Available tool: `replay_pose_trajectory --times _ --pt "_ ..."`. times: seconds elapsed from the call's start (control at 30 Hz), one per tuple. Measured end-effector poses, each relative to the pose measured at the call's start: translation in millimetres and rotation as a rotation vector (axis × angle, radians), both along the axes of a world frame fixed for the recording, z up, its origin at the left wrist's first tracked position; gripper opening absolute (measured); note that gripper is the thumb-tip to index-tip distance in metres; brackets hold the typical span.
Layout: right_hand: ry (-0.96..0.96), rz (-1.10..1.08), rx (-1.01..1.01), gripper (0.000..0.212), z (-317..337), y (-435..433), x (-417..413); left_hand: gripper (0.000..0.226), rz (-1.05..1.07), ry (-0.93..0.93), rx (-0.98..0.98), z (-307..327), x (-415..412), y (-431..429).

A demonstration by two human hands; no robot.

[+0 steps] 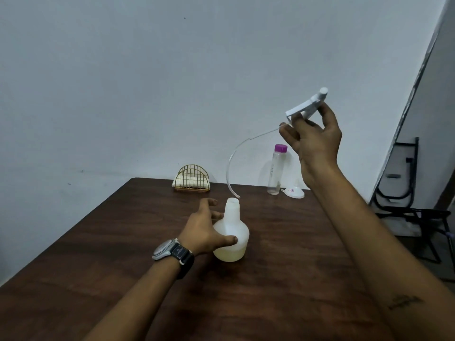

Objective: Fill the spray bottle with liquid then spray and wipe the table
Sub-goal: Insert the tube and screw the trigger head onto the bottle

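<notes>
A translucent white spray bottle [234, 232] stands upright on the dark wooden table [283, 279], its neck uncapped, with pale yellowish liquid in its lower part. My left hand [206, 230] wraps around the bottle's left side, thumb across its front. My right hand [315, 139] is raised high at the right and holds the white trigger spray head [307, 107]. From it the clear dip tube [232, 163] curves down, and its tip sits just above the bottle's mouth. A clear water bottle [276, 171] with a purple cap stands at the back.
A white funnel [294, 192] lies beside the water bottle at the table's far edge. A gold wire holder with folded white napkins [192, 180] stands at the back centre. A black metal chair frame [406, 207] is on the floor at the right. A plain wall is behind.
</notes>
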State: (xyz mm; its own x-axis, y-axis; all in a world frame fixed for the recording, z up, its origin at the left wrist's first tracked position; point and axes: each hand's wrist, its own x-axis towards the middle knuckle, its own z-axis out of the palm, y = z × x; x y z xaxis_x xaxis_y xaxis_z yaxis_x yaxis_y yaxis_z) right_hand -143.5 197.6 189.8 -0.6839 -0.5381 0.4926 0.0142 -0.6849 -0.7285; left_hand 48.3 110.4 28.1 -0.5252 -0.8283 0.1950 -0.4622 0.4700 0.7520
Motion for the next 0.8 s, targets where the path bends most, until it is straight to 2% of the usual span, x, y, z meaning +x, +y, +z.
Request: replay_pose_trajectory --times 0.2,0.53,0.8 --pt "-0.105 0.003 0.010 0.053 -8 -4 -5 0.104 -0.001 -0.003 0.011 1 -1 1" --pt "-0.072 -0.007 0.075 0.044 -27 -9 -9 0.104 0.003 -0.004 0.011 3 0 4" --pt "0.183 -0.202 0.171 0.047 -44 -9 -19 0.104 -0.001 -0.009 0.012 3 1 3"
